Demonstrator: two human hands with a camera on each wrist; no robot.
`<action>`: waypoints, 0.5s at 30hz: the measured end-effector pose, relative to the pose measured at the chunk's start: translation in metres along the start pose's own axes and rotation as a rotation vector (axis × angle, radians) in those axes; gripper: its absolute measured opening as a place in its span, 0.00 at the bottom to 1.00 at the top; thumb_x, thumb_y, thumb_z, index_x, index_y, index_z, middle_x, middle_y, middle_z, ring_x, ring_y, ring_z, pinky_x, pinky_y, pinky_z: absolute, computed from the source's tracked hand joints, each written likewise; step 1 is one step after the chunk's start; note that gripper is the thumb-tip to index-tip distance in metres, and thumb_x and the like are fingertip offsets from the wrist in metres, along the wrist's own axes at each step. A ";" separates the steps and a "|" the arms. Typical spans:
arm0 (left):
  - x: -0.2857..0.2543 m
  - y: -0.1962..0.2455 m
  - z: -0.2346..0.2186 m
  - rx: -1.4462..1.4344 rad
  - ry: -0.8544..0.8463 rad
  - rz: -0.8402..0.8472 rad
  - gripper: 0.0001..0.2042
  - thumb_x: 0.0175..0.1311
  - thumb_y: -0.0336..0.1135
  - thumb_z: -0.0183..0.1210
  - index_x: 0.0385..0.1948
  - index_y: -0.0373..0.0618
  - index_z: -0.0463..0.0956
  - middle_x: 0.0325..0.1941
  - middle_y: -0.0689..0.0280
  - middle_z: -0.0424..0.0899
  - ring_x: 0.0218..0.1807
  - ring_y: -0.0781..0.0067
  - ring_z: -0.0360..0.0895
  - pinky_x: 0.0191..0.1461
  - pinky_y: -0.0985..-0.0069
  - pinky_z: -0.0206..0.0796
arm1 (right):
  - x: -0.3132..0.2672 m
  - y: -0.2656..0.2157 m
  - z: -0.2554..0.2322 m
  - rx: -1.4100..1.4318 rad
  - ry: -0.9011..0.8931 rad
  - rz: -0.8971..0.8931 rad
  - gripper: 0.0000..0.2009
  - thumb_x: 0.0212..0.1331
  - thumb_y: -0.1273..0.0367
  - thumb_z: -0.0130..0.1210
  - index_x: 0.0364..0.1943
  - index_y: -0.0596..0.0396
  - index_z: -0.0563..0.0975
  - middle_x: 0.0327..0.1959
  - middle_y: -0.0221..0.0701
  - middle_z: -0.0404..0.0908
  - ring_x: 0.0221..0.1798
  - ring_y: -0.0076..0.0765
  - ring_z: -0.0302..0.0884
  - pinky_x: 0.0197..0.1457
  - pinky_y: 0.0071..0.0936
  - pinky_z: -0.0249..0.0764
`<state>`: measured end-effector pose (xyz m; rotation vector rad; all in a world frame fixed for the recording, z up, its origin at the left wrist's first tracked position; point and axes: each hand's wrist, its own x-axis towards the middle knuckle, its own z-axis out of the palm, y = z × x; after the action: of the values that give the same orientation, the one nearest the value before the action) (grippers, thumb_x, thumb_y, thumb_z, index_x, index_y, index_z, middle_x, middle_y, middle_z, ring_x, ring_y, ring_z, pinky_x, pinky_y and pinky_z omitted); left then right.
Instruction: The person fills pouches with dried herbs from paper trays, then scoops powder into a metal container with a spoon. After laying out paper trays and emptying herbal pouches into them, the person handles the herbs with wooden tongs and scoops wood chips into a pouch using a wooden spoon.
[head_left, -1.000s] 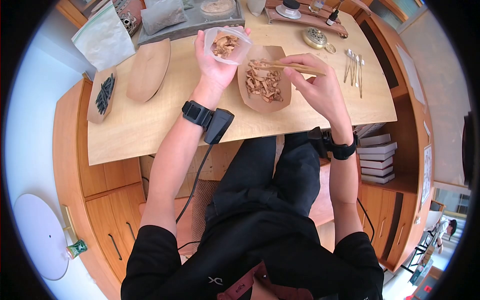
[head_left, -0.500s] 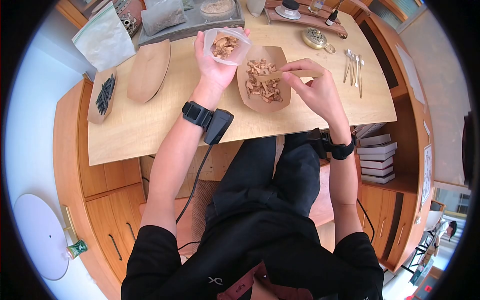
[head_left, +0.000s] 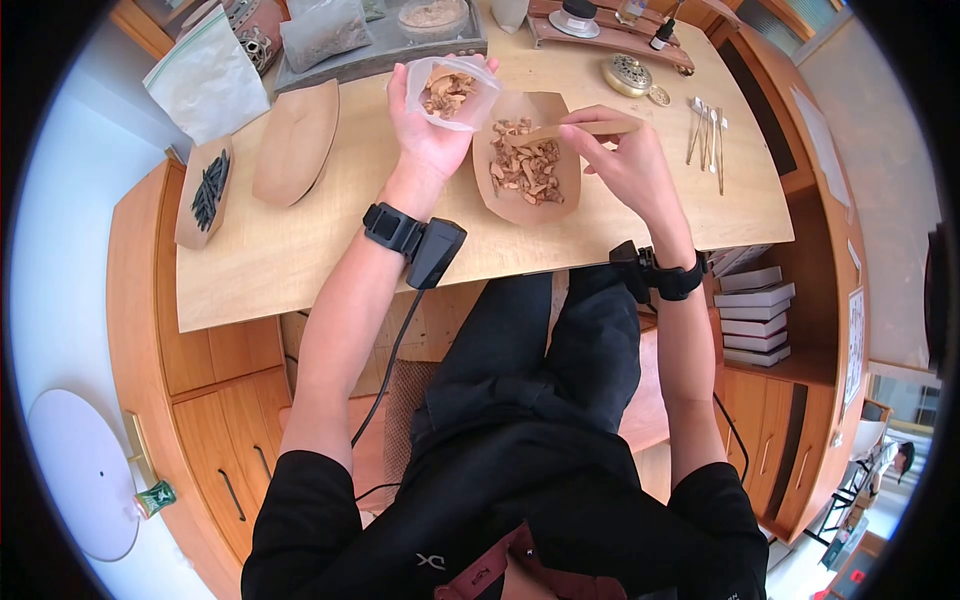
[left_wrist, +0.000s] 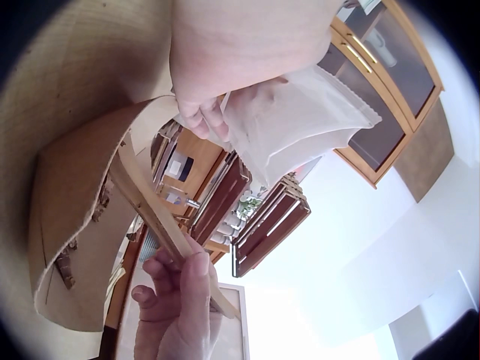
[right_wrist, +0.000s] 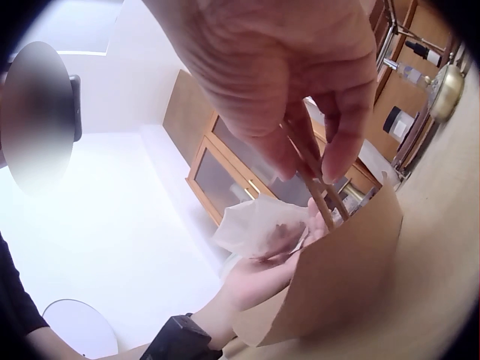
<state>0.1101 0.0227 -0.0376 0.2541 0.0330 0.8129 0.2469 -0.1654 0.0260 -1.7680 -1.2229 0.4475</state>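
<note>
My left hand, palm up, holds a translucent plastic bag with its mouth spread wide; brown dried chips lie inside. Just right of it, a brown paper tray contains more such chips. Between thumb and fingers, my right hand pinches wooden tweezers, whose tips reach down among the tray's chips. The left wrist view shows the tweezers slanting over the tray's edge. Both prongs appear in the right wrist view, but the tray wall hides their tips.
To the left are an oval wooden board and a small tray of dark sticks. A white pouch stands behind them. Several thin tools and a brass burner lie at the right; a grey tray is at the back.
My right hand has shifted a little and the tweezers' tips have moved down, then slightly back up over the chips. The left hand and bag have stayed nearly still.
</note>
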 end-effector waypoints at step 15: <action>-0.001 0.000 0.000 0.000 -0.010 -0.006 0.32 0.64 0.56 0.53 0.56 0.32 0.66 0.64 0.42 0.67 0.70 0.42 0.60 0.75 0.50 0.51 | -0.004 -0.012 0.012 -0.018 -0.029 -0.073 0.11 0.58 0.66 0.63 0.39 0.59 0.84 0.35 0.37 0.85 0.35 0.32 0.82 0.39 0.28 0.76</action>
<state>0.1099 0.0221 -0.0379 0.2579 0.0243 0.8057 0.2304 -0.1618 0.0287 -1.7315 -1.3118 0.4222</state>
